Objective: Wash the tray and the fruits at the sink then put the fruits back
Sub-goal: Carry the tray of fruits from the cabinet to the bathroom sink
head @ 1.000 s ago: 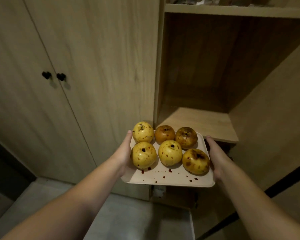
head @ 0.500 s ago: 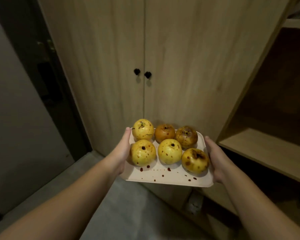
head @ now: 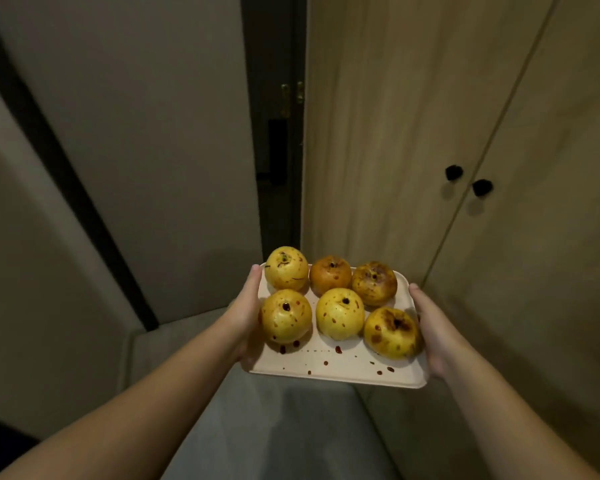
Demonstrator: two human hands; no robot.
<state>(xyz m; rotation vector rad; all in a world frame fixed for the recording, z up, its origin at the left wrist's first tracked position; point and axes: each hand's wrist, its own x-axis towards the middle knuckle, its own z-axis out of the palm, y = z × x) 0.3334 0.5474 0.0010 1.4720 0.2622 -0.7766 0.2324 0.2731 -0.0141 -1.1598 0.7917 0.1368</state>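
Fruits (head: 340,318), six of them, sit on the tray (head: 336,370) that we carry in front of us, in two rows of three. We see the back row as one yellow at left, one orange-brown in the middle and one heavily browned at right; the front row has two yellow ones and a browned one nearest our right hand (head: 430,336). Dark red spots fleck several of their skins, and red droplets (head: 340,349) dot the bare near strip of the pale tray.

Our left hand (head: 246,313) grips the tray's left edge, thumb lying along the rim beside the front-left fruit. Our right hand grips the right edge the same way, thumb on top; the fingers below are hidden.

Beyond the tray stands a wooden cupboard (head: 395,150) with two black knobs (head: 468,180) at right, a dark door gap (head: 278,133) in the middle and a plain wall (head: 136,116) at left. Grey floor (head: 274,427) lies beneath our arms.
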